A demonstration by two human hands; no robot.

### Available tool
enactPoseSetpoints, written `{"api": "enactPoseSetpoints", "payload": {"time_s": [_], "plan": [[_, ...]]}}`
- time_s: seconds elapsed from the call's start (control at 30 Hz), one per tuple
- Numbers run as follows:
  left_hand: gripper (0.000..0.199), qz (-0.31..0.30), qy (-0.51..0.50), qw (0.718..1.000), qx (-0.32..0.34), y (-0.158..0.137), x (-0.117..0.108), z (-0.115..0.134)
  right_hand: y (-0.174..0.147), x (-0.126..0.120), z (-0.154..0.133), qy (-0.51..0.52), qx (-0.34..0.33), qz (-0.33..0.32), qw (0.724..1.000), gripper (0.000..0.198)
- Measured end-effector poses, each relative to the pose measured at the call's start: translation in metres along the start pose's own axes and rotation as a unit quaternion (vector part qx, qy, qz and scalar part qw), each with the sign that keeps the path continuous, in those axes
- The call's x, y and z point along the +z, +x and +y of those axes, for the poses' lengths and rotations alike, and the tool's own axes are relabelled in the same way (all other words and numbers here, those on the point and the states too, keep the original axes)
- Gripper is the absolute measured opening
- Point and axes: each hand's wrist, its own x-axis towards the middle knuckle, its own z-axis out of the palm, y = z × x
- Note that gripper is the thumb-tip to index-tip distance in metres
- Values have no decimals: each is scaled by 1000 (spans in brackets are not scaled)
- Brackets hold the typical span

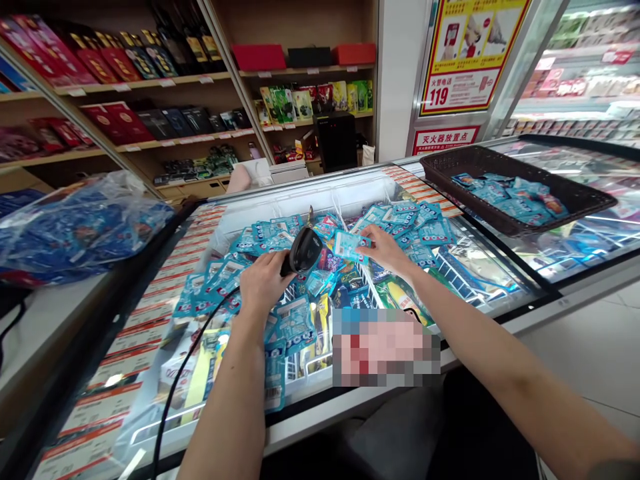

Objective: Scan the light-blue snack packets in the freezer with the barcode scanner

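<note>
My left hand (264, 283) is closed round the handle of a black barcode scanner (306, 251), whose cable trails down to the lower left. The scanner's head tilts toward a light-blue packet (347, 246). That packet is pinched at its right edge by my right hand (384, 248), held above the glass top of a chest freezer. Around both hands lie many similar blue packets (296, 323), spread and overlapping on the glass. Through the glass, frozen goods in bright wrappers (400, 300) and white wire dividers show.
A dark brown basket (595, 198) with more blue packets stands at the right on the freezer. A clear plastic bag of blue packs (85, 230) lies at the left. Shelves of boxes and bottles (165, 83) line the back. Price labels (125, 360) run along the freezer's left side.
</note>
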Motion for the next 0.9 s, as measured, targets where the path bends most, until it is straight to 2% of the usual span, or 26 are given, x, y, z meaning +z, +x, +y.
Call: {"api": "enactPoseSetpoints", "payload": {"time_s": [0.07, 0.2, 0.3, 0.47, 0.9], "plan": [[39, 2, -2, 1000, 5, 1, -3, 3, 4, -1, 6, 29, 21, 44, 998, 26], [40, -6, -19, 999, 32, 1, -9, 13, 11, 3, 18, 82, 45, 75, 993, 25], [39, -17, -24, 998, 54, 0, -10, 18, 14, 5, 24, 83, 57, 98, 990, 26], [38, -32, -16, 998, 59, -1, -6, 19, 14, 4, 26, 92, 73, 93, 989, 29], [36, -41, -20, 996, 77, -1, -8, 24, 15, 9, 29, 45, 45, 120, 991, 28]]}}
